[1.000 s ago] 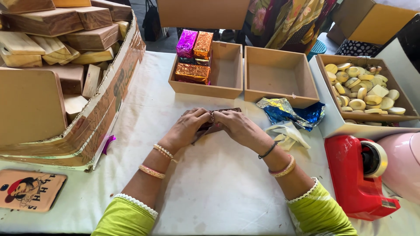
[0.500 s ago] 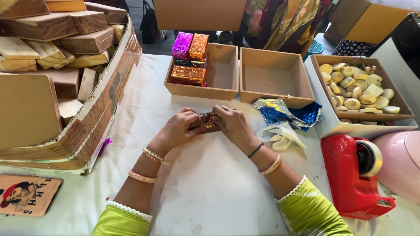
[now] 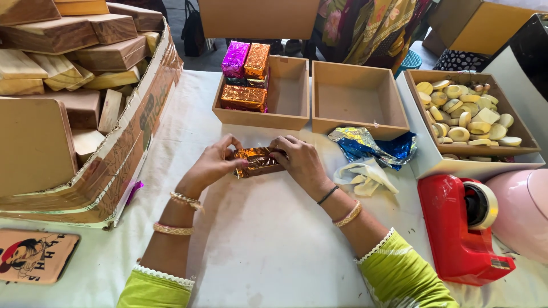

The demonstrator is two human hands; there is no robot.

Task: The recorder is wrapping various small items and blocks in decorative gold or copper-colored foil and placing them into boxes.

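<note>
Presently, the left hand [image 3: 214, 165] and right hand [image 3: 301, 161] both grip a small rectangular block wrapped in copper-coloured foil [image 3: 258, 161], fingers closed on its opposite ends. The block lies on the white table covering [image 3: 268, 239], just in front of the open brown cardboard tray holding three foil-wrapped blocks, purple and orange [image 3: 285, 94]. A crumpled blue and gold foil sheet [image 3: 374, 145] lies near the right hand. A red tape dispenser [image 3: 465, 228] stands well apart.

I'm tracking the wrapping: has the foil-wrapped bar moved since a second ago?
Cannot tell. The bar, held by the left hand and right hand, sits about as far from the wooden tray as before; the camera itself shifted.
</note>
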